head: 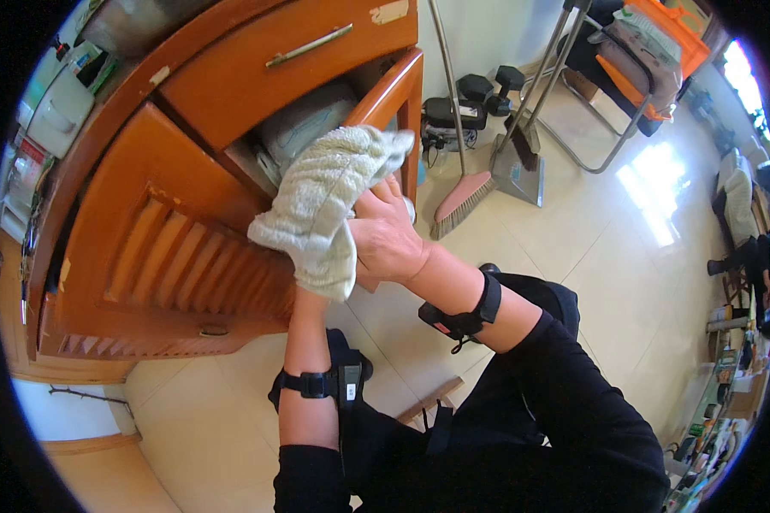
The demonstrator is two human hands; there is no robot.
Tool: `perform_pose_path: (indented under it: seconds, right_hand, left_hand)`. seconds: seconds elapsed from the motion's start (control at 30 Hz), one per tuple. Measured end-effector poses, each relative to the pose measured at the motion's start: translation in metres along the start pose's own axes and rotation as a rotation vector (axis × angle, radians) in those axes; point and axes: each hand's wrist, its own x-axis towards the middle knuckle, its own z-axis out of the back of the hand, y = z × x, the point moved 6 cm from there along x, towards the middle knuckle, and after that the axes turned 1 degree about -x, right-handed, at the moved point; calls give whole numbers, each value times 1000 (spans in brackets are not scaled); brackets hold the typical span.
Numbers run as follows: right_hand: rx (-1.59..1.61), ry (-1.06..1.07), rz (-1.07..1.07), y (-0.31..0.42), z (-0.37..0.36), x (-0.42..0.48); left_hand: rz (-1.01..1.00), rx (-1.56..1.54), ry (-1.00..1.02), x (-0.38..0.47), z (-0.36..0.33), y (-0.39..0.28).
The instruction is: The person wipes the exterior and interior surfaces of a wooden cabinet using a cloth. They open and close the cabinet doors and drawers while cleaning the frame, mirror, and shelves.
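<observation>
A pale, ribbed terry cloth (324,199) hangs in folds in front of the open cabinet. My right hand (388,234) is at its right side, with the fingers curled in against the fabric and partly covered by it. My left forearm (307,333) rises beneath the cloth's lower end, which hides the left hand. Just beyond my hands, the wooden cabinet door (388,90) stands swung out. Inside the compartment, behind the cloth, is a plastic-wrapped item (305,118). Above the opening is a closed drawer (289,70) with a metal handle.
A louvred cabinet door (179,243) is at the left. To the right stand a pink broom (462,199), a grey dustpan (520,170) and black dumbbells (504,90). A folding chair (616,160) holds bags. A low wooden stool (430,401) is between my legs.
</observation>
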Motion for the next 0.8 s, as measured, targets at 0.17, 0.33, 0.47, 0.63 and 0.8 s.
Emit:
perform_pose_path:
  seconds: [0.17,0.33,0.47,0.63,0.8]
  right_hand:
    - [-1,-104,-70,-52,0,14]
    - [-55,-138,-195,-96,-3,3]
    - [-204,-246,-271,-137,-19,-31]
    - [54,-121,-1203,-234,-54,-150]
    - [158,-424,-1434,-217,-44,-246]
  left_hand:
    - [24,-103,-129,-13,14,-5]
    - [-29,-70,-132,-11,13,-12]
    - [-59,-135,-99,-12,7,-20]
    - [1,-149,-89,-11,6,-16]
    - [-57,-133,-113,-11,8,-15]
